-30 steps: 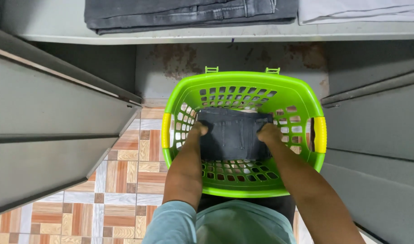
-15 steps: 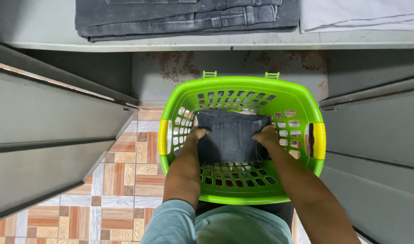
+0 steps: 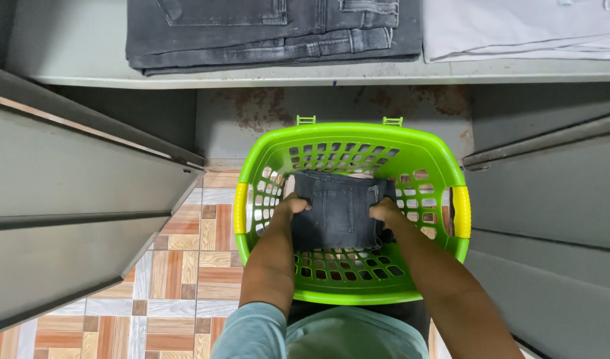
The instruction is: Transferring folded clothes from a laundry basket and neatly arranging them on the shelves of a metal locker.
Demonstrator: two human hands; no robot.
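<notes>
Two-handed grip astride folded jeans

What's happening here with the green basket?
A person is bent over a bright green laundry basket that sits on a tiled floor between open grey cabinet doors. Both the left hand and the right hand grip the sides of a folded dark grey pair of jeans inside the basket. On the shelf above lie more folded dark jeans and, beside them, folded white cloth.
</notes>
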